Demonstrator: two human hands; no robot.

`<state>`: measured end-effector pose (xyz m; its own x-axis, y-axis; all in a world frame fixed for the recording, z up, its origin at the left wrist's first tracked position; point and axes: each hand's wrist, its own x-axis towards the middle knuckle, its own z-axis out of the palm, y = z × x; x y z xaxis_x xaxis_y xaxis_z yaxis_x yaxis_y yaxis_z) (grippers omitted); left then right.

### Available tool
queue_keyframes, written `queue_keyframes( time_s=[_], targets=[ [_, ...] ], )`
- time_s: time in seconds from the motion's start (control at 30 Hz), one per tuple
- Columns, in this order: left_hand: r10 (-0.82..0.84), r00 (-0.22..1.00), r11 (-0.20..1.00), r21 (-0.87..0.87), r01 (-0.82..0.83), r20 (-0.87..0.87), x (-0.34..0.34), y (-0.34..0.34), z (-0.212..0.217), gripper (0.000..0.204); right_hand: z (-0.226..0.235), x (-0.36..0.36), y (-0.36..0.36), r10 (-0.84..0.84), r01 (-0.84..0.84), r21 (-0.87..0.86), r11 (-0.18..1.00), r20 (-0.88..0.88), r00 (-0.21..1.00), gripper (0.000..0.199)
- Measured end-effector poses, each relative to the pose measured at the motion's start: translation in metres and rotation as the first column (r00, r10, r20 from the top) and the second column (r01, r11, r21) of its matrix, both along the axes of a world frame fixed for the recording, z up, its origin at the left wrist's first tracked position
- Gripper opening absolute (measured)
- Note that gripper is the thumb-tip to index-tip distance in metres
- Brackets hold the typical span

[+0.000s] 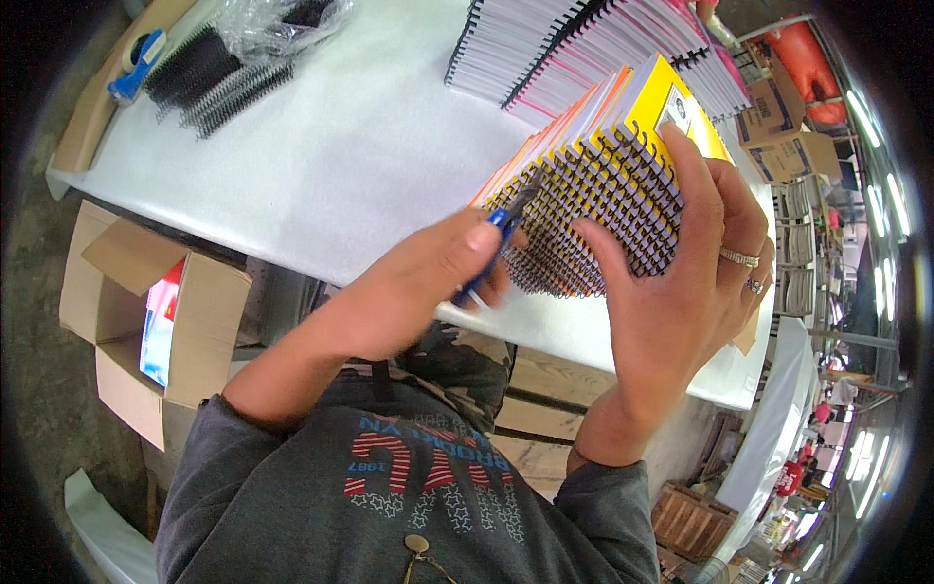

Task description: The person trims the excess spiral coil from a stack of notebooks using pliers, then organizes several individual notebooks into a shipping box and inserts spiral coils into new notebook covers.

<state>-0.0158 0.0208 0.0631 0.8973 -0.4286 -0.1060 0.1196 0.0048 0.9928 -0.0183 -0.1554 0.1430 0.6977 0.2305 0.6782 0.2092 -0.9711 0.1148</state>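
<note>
Notebooks, one stack at 1 o'clock, are held by the right hand. One blue tool is gripped by the left hand. One cardboard box is seen at 9 o'clock, black coils at 11.

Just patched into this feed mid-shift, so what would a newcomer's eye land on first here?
The fanned stack of yellow-covered notebooks with black spiral bindings, at the near edge of the white table, gripped by the right hand. The left hand presses a blue-handled tool against the coils. Farther off: loose black binding coils at the far left, and an open cardboard box below the table.
</note>
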Motion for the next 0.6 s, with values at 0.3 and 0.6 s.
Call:
queue_keyframes(
  time_s=[0.3, 0.6],
  targets=[
    [0.116, 0.892, 0.854, 0.415, -0.314, 0.437, -0.004, -0.007, 0.001, 0.044, -0.003, -0.001, -0.002, -0.005, 0.006, -0.031, 0.999, 0.011, 1.000, 0.076],
    [-0.623, 0.698, 0.493, -0.870, 0.001, -0.352, 0.005, 0.011, -0.024, 0.059, -0.009, -0.004, 0.005, -0.088, 0.088, -0.066, 0.994, 0.005, 0.996, 0.087]
  ],
)
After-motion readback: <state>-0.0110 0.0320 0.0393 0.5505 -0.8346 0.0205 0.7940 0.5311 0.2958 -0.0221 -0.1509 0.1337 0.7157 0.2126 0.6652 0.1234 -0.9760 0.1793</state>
